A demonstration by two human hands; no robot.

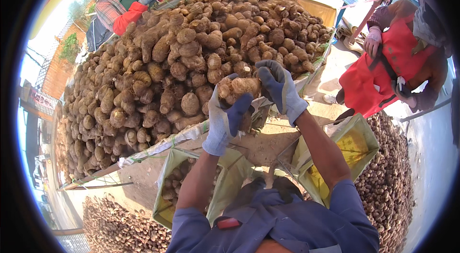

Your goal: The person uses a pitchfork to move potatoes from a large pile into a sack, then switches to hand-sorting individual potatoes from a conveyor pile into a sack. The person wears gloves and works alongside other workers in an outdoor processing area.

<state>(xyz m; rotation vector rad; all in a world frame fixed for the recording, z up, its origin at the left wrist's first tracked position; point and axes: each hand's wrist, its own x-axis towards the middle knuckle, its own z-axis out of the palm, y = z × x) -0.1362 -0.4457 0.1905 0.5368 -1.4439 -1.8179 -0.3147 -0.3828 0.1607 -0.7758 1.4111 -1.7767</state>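
Note:
A clump of brown taro corms (pixel 244 87) is held up over the near edge of a large heap of taro (pixel 187 55). My left hand (pixel 224 123), in a grey glove with dark blue coated fingers, grips the clump from its left side and below, thumb across the front. At the clump's right end, my right hand (pixel 280 87), gloved alike, has its fingers and thumb curled around it. The gloves hide parts of the clump. More brown material shows just under my left thumb; whether it belongs to the clump is unclear.
Below my left forearm stands an open bag (pixel 230 177) with corms inside. Another open bag (pixel 354 141), yellow inside, is at my right. Small corms cover the ground at lower left (pixel 122 228) and right (pixel 388 181). Two people work nearby, one in a red apron (pixel 381 73).

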